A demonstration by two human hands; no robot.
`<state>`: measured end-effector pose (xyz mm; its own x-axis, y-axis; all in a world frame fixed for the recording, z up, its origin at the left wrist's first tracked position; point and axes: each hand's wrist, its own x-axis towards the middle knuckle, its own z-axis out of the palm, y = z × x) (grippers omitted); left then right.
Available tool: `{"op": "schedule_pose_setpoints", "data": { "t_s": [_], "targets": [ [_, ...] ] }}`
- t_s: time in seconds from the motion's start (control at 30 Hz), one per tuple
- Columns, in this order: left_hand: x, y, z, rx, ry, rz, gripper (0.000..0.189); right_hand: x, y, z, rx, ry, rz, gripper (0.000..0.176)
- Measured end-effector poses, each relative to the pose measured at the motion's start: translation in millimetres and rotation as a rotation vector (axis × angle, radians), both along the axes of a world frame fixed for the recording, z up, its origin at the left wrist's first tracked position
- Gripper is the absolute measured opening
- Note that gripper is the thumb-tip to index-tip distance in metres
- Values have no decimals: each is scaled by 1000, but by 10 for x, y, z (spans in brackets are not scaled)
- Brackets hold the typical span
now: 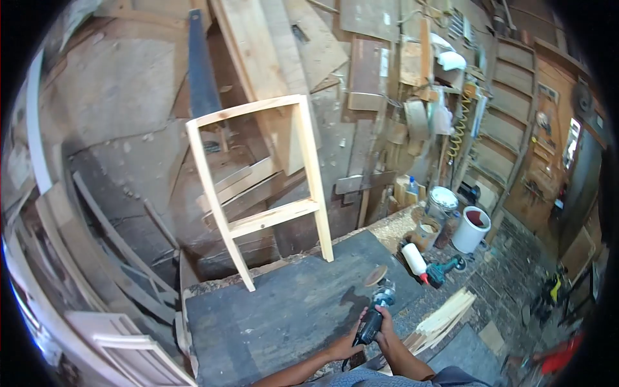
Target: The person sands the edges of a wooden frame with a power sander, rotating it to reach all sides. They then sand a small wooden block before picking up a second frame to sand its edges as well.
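Both hands are closed around the body of an angle grinder (pixel 370 322) with a round sanding disc (pixel 376 276) at its far end. My left hand (pixel 351 340) grips it from the left, toward the rear, and my right hand (pixel 386 327) wraps its right side. The disc is held up off the dark board (pixel 277 322) on the bench, with a shadow beside it. Beyond the grinder, a pale wooden frame (pixel 274 220) stands upright on the board's back part, with two legs and two crosspieces. Neither hand touches the frame.
Right of the board lie a white bottle (pixel 414 259) with a red tip, a teal cordless drill (pixel 445 269) and thin wood strips (pixel 445 316). A white bucket (pixel 472 230) and a metal can (pixel 443 201) stand behind. A handsaw (pixel 204 71) hangs at the back.
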<state>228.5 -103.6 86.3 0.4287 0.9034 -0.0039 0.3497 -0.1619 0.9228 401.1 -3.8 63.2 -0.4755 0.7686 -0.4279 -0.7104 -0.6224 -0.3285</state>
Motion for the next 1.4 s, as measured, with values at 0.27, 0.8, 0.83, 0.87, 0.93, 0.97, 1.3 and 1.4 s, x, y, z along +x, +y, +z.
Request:
{"op": "schedule_pose_setpoints", "data": {
  "t_s": [0.27, 0.8, 0.83, 0.87, 0.93, 0.97, 1.3, 1.4],
  "targets": [
    [-517, 329, 283, 41, 132, -24, 84, 426, -30, -25, 115, -143, -176, 34],
    [-3834, 1801, 1731, 411, 408, 1581, 67, 1747, -844, 343, 93, -450, -464, 41],
    [-3852, 1837, 1777, 361, 453, 1592, 65, 1841, -823, 278, 97, -437, -478, 40],
    [-3871, 1847, 1808, 307, 499, 1605, 63, 1966, -792, 219, 76, -461, -454, 38],
    [-3894, 1944, 1745, 319, 545, 1637, 59, 1894, -839, 488, 100, -522, -445, 40],
    [-3907, 2024, 1679, 350, 601, 1665, 58, 2177, -723, 277, 177, -566, -356, 41],
    [-3042, 1303, 1517, 632, 176, 1656, 56, 2579, 234, 287, 240, -455, -361, 43],
    [-2586, 1008, 2023, 754, 345, 1504, 57, 2758, 641, 317, 316, -414, -227, 47]
  ]
}}
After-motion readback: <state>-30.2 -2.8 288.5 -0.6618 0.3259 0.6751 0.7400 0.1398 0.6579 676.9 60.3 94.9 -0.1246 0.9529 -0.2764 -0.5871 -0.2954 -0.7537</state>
